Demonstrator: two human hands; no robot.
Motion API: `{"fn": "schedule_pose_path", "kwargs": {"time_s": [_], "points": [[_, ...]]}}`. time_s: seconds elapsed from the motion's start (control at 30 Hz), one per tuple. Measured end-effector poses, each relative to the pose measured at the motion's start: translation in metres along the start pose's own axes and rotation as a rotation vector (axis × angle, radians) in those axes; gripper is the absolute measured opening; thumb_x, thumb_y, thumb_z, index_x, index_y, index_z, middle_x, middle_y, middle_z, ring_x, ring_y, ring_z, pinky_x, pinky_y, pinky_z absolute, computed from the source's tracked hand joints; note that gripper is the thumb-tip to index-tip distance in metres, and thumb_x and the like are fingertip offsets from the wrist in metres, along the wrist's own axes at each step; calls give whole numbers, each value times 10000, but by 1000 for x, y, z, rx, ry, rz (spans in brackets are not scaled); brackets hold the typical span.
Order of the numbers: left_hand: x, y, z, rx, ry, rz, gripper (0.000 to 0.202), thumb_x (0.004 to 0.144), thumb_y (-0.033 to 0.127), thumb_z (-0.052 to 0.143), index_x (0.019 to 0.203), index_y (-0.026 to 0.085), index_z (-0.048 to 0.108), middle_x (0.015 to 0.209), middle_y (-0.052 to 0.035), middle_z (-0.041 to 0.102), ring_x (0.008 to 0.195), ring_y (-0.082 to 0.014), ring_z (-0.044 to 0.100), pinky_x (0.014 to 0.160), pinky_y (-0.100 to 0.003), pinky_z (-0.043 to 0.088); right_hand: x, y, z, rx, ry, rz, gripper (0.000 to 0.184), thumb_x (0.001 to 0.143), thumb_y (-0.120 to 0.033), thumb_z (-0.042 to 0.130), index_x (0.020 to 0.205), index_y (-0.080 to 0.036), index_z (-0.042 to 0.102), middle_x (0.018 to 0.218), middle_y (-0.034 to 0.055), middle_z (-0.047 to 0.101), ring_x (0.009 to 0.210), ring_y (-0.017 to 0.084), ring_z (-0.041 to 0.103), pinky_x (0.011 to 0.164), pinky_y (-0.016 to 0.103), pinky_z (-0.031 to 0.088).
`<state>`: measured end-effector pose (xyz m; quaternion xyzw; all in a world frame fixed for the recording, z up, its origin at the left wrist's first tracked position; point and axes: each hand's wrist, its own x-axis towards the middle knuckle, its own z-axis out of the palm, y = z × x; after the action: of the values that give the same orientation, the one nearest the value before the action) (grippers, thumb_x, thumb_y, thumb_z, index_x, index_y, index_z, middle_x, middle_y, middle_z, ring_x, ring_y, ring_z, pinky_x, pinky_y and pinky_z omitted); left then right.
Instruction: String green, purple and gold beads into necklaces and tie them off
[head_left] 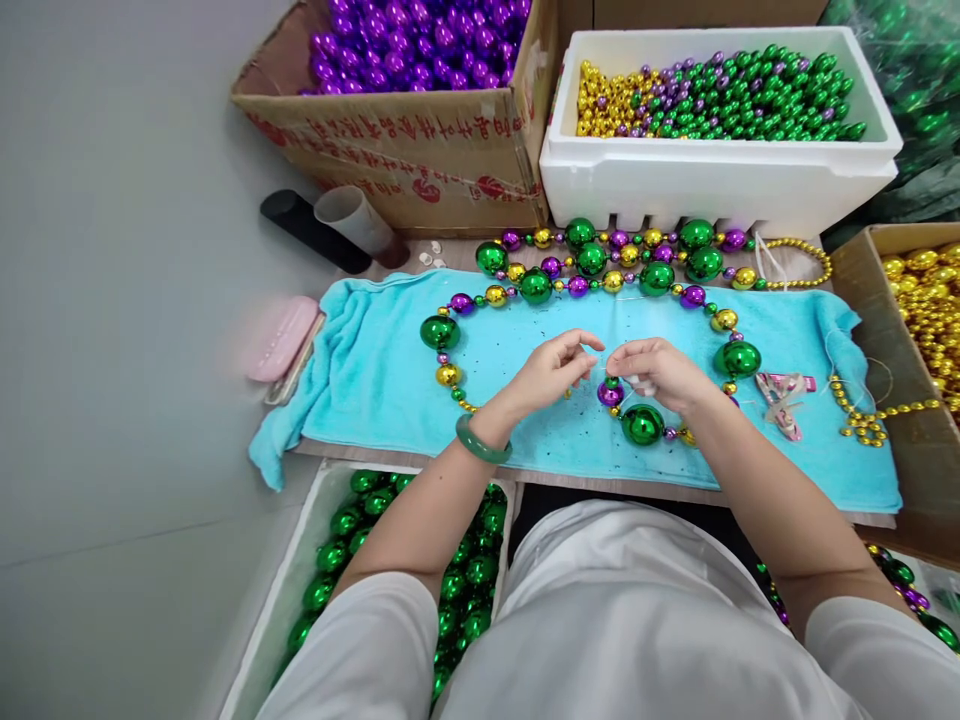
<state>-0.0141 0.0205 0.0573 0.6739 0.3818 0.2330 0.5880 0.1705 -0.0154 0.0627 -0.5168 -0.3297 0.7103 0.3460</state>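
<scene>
A string of green, purple and gold beads (643, 425) lies in a loop on a turquoise towel (517, 435), its near end by my hands. My right hand (664, 372) is closed, thumb and fingertips pinching the thread just above a small green bead and a purple bead (610, 395). Just left of it, my left hand (553, 372) has its index finger stretched out and its fingers loosely apart, with nothing plainly held. A green bangle (482, 441) circles my left wrist. Part of the loop passes behind my forearms.
Finished-looking bead strands (591, 259) lie along the towel's back edge. Behind stand a cardboard box (405, 150) of purple beads and a white foam box (712, 180) of mixed beads. Pink-handled snips (784, 403) lie right. A gold-bead box (862, 330) and green-bead bin (289, 585) flank me.
</scene>
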Motion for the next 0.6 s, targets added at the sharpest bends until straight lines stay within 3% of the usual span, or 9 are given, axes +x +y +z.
{"fn": "schedule_pose_path", "kwargs": {"time_s": [0.17,0.33,0.5,0.6], "points": [[-5,-11,8,267,134,259,237,915,227,424,1078,178,588,707,18,580,622,-85,540,644,-220,431,7,7,-2,281,-145,101,170,556,-204,706,649,-130,585,400,-121,204,366,25,165,362,177,109],[-9,-18,18,212,182,345,257,911,277,464,1098,159,595,713,6,583,614,-97,519,610,-228,416,9,10,-2,407,-198,118,145,610,-190,656,656,-152,524,429,-125,142,376,33,133,346,161,112],[-7,-13,24,234,338,245,188,860,323,551,833,164,648,731,-11,605,640,-102,503,606,-229,404,7,11,3,265,-89,87,206,567,-257,692,649,-161,530,406,-125,205,382,31,119,372,192,93],[-6,-8,22,134,297,76,218,861,358,534,792,173,628,662,9,580,616,-99,516,578,-216,406,3,13,9,3,110,-87,267,572,-352,726,674,-153,580,440,-84,367,403,44,211,405,220,144]]}}
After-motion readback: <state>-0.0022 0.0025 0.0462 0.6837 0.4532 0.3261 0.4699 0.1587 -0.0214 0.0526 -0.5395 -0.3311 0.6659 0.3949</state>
